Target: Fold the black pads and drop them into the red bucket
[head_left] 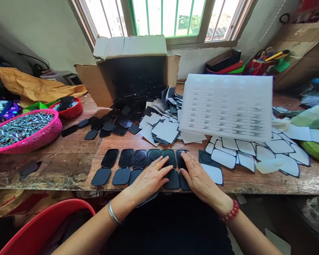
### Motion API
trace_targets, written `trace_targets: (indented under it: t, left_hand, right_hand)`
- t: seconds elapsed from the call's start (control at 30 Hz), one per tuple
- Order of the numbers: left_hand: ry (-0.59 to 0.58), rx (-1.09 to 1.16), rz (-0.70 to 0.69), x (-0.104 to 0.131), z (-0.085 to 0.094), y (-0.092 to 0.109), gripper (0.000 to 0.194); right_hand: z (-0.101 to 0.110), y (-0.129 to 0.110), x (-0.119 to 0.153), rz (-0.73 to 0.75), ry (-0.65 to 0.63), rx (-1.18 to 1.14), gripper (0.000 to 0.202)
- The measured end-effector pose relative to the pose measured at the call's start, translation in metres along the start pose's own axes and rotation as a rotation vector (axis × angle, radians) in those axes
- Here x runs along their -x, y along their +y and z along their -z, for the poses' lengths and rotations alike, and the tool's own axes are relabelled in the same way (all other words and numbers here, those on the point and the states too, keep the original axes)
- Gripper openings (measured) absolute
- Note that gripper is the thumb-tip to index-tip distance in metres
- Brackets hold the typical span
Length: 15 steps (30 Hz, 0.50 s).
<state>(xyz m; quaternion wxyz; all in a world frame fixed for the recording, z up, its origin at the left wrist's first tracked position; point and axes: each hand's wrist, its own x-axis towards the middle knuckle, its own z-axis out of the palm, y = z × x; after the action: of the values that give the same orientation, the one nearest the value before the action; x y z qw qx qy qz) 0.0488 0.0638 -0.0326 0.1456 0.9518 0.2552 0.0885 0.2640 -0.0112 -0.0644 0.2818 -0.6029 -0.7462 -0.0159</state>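
Several opened black hinged cases (127, 157) lie in a row along the table's front edge, ridged halves at the back and smooth halves toward me. My left hand (150, 179) rests spread over the middle cases, fingertips on their ridged halves, and partly hides them. At the row's right end my right hand (198, 173) lies on the last case (181, 156), its fingers extended close together and the thumb apart. Neither hand grips anything. Just right of it are a dark square sheet with a ring mark (206, 157) and a white, dark-edged piece (214, 173).
Behind the row stand an open cardboard box (106, 83), loose black cases (108, 126), a pile of cards (166, 131) and a white slotted tray (225, 106). Rounded white pieces (223, 158) spread right. A pink basket (53, 129) of small metal parts sits left.
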Motion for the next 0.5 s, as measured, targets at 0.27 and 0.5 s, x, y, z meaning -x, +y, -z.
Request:
trace_targets:
  t: [0.27,0.5]
  left_hand:
    - [0.177,-0.334,0.139,0.015,-0.017,-0.027,0.044]
    - [0.274,-0.392,0.086,0.021,-0.033,-0.041,0.049]
  right_hand:
    - [0.069,0.025,0.049,-0.243,0.538,0.007,0.013]
    - [0.095,0.106,0.104,-0.795,0.859,0.27,0.046]
